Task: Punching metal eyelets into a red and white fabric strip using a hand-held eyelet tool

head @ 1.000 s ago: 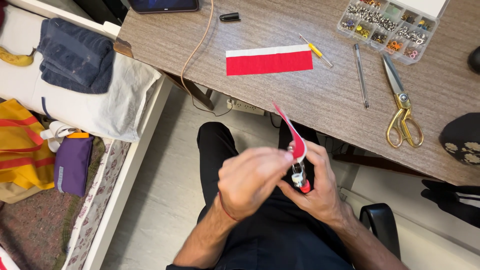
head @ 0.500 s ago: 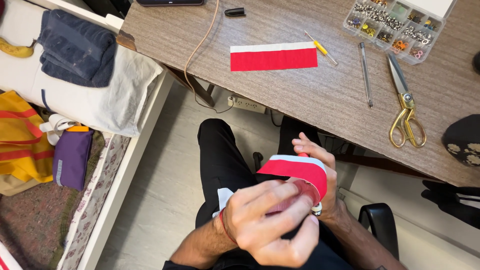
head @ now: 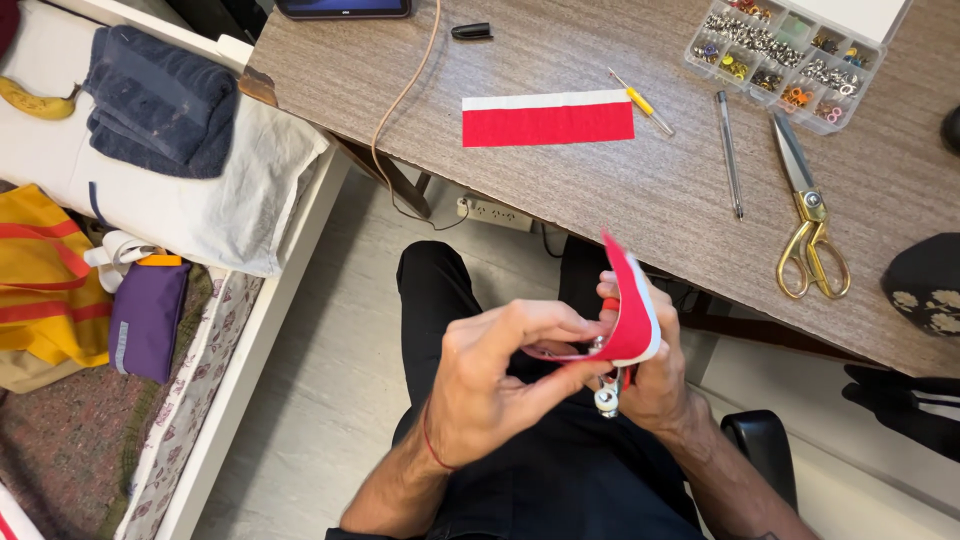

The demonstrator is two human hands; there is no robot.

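Over my lap I hold a red felt strip with a white edge (head: 630, 310), bent into a curve. My left hand (head: 500, 375) pinches its lower end between thumb and fingers. My right hand (head: 655, 375) sits behind the strip and grips a small metal press tool (head: 607, 392) with red handles, its silver head poking out below the felt. A second red and white strip (head: 547, 120) lies flat on the wooden table (head: 640, 210) ahead of me.
On the table lie gold-handled scissors (head: 812, 225), a thin metal rod (head: 728, 155), a yellow-handled screwdriver (head: 640, 100) and a clear compartment box of metal snaps (head: 785, 55). A bed with a folded blue towel (head: 155, 100), a banana (head: 35, 98) and a purple pouch (head: 145, 320) is at left.
Both hands turned the strip: it stood upright, then lay folded flat across my hands, and now curves up again with the tool's head visible beneath it.
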